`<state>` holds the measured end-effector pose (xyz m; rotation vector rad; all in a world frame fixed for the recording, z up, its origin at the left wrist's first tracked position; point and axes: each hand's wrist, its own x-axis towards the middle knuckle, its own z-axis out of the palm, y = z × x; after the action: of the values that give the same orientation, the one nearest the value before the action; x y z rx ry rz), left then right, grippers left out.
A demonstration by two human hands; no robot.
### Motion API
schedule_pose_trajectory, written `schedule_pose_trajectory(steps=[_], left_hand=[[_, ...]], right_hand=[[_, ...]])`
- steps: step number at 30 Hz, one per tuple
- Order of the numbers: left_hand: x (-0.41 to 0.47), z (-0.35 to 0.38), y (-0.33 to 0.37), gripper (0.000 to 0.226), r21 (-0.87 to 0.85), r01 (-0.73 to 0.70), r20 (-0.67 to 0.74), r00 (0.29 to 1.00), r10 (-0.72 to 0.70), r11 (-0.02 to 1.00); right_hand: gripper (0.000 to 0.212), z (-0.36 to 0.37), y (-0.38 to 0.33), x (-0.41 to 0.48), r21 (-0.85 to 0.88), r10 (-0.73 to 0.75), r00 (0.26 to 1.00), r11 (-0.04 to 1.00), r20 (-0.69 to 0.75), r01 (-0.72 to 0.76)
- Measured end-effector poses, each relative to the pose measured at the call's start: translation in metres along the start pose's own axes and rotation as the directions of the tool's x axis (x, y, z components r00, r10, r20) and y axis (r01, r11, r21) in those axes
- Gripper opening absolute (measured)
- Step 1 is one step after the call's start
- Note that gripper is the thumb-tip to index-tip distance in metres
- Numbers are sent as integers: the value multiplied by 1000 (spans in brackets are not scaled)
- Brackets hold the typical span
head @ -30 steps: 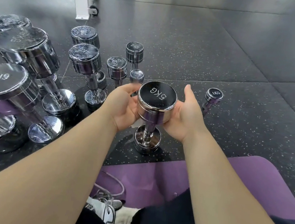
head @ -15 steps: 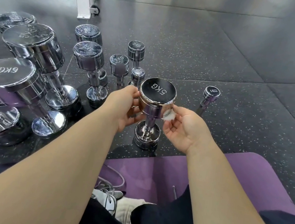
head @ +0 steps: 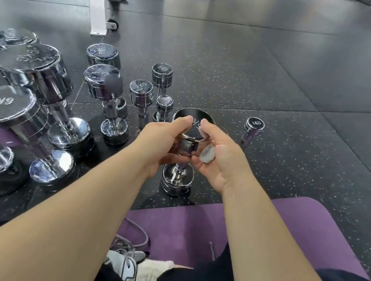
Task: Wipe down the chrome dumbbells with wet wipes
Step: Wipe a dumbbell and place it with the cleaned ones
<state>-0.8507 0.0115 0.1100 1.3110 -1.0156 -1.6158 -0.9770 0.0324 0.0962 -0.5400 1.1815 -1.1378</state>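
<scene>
Speckled floor (head: 236,76): upright dumbbells (head: 103,82), purple mat (head: 299,223).

Chrome dumbbell (head: 177,181) upright w/ wipe (head: 207,154) alongside.

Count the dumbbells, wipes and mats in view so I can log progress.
Gripped chrome dumbbell: 1
Other chrome dumbbells: 10, one cut off at the left edge
Wet wipe: 1
Purple mat: 1
Total: 13
</scene>
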Motion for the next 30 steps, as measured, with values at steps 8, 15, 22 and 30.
schedule_pose_trajectory(steps=[8,15,22,30], left_hand=[[43,24,15,27,-56,-80,54,995,83,995],[86,56,23,29,48,-29,81,996,25,998],[85,56,25,25,100,19,27,999,-21,995],[45,37,17,16,101,58,-4,998,-57,993]], right_hand=[[23,-7,-29,32,45,-180,984,983,-3,180],[18,-23,-41,54,145,-183,975,969,-128,201],[17,-12,-38,46,303,-156,981,935,-111,183],[26,-8,-31,31,243,-77,985,963,-158,114]])
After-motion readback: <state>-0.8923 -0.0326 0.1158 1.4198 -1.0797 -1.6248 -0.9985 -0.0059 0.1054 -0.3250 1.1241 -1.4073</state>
